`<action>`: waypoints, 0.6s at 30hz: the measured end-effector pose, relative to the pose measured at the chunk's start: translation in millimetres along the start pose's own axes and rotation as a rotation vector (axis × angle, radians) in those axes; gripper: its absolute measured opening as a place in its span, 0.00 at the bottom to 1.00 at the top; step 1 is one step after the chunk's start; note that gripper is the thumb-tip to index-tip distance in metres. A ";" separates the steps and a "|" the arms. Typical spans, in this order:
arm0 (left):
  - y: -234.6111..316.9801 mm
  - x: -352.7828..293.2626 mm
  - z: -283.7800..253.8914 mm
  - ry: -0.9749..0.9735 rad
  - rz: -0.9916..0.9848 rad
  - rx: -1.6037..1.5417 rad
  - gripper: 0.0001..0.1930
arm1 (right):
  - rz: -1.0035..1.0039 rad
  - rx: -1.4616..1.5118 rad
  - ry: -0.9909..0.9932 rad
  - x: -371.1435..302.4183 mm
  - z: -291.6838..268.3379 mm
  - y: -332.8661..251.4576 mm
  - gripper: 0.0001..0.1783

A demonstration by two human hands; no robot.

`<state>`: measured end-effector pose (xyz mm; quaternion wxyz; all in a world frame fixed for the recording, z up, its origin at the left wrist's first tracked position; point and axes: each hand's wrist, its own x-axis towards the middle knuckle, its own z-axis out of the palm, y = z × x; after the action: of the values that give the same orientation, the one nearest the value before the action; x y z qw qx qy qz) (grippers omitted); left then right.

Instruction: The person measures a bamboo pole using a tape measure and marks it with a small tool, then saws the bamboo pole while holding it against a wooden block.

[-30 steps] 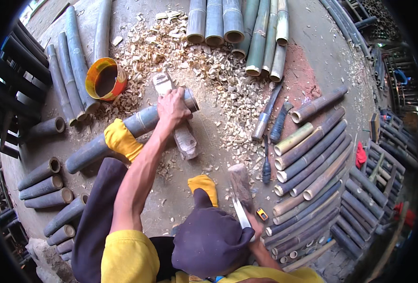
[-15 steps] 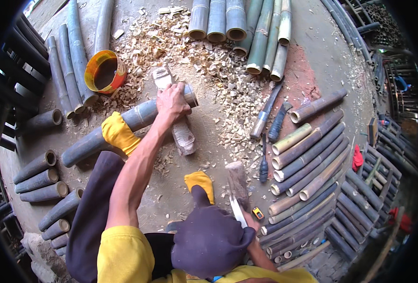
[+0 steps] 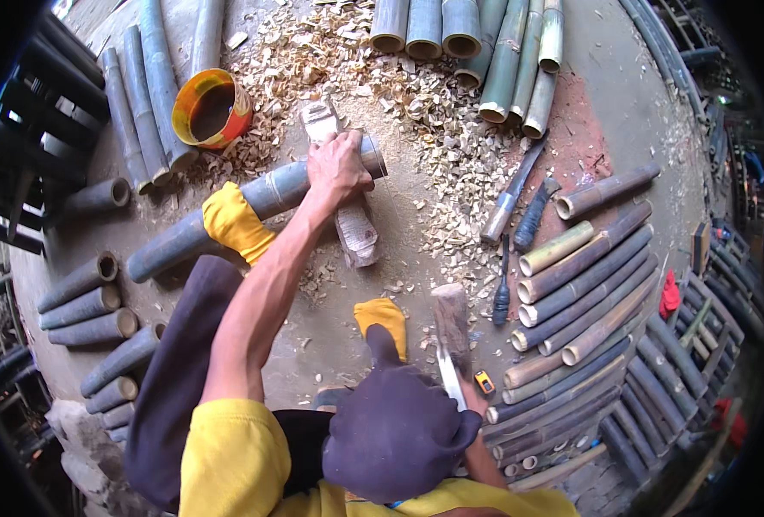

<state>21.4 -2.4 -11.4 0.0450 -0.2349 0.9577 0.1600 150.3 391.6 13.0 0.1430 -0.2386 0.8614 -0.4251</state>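
1. The floor [image 3: 347,319] is seen to be bare concrete, strewn with wood chips [image 3: 451,146] around the work spot.
2. Stacks of cut bamboo [image 3: 589,284] are laid to the right, more poles at the top, and short grey lengths at the left.
3. A long grey bamboo pole [image 3: 270,194] is laid slantwise across the floor, its open end pointing up and right, with a worn wooden block [image 3: 352,228] crossing beneath it near that end.
4. The left hand [image 3: 337,165] is closed around the pole near its open end, fingers wrapped over the top, and the pole is pressed down onto the block.
5. The pole is also pinned farther back by a foot in a yellow sock [image 3: 234,222]; judged from this, the piece is best kept steady by weight at both points so that it cannot roll.
6. A wooden mallet or chopper [image 3: 453,332] is raised at the lower right; the right hand [image 3: 477,398] is mostly hidden behind the cap, so its grip cannot be told for certain.
7. For a clean stroke, the left fingers would best be kept well back from the pole's end.
8. A yellow bucket [image 3: 211,108] is stood at the upper left, and small hand tools [image 3: 509,194] are laid beside the chips.
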 end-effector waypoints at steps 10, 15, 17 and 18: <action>-2.3 7.4 0.4 -0.088 0.013 -0.062 0.30 | -0.144 0.086 0.070 114.8 34.9 -61.5 0.25; 4.9 4.4 -3.8 -0.058 0.009 0.026 0.29 | 0.085 0.035 -0.022 -25.6 -32.2 -44.0 0.21; 17.2 4.6 -5.9 -0.072 -0.004 0.032 0.28 | -0.051 0.026 0.039 16.8 -10.6 -26.7 0.21; 18.7 8.9 0.6 -0.044 0.020 0.017 0.28 | -0.100 -0.027 0.033 70.6 1.0 -31.0 0.21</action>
<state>4.8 9.6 -8.1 0.0663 -0.2215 0.9601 0.1575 100.0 337.1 34.2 0.1038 -0.2762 0.8563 -0.4238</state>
